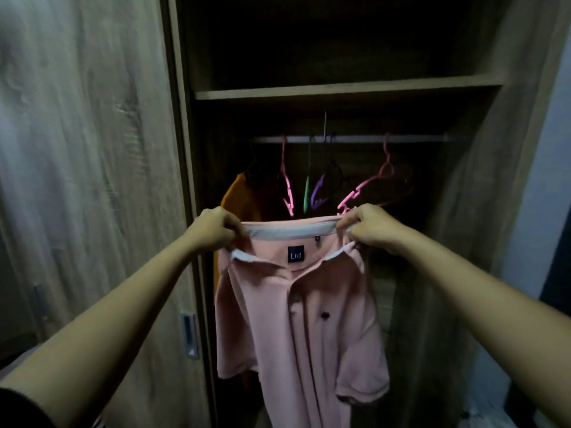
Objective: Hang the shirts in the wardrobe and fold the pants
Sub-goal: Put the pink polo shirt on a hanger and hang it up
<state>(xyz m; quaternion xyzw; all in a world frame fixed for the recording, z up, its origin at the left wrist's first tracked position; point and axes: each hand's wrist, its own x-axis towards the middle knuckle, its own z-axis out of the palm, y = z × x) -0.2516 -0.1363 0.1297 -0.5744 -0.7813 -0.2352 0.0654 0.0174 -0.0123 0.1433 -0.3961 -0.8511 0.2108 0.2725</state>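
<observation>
A pink polo shirt (296, 329) hangs in front of the open wardrobe, its front facing me and its collar stretched wide. My left hand (213, 228) pinches the collar's left end and my right hand (367, 225) pinches its right end. Behind the shirt runs the wardrobe rail (349, 139). On it hang several empty hangers: a pink hanger (287, 186), a green hanger (307, 186), a purple hanger (319, 193) and another pink hanger (370, 183). An orange shirt (244, 196) hangs at the rail's left end, partly hidden by the pink shirt.
A wooden shelf (349, 89) crosses the wardrobe above the rail. The sliding door (92, 180) with a metal recessed handle (189, 335) stands at the left. The wardrobe's right side panel (482, 211) borders a pale wall. The interior is dark.
</observation>
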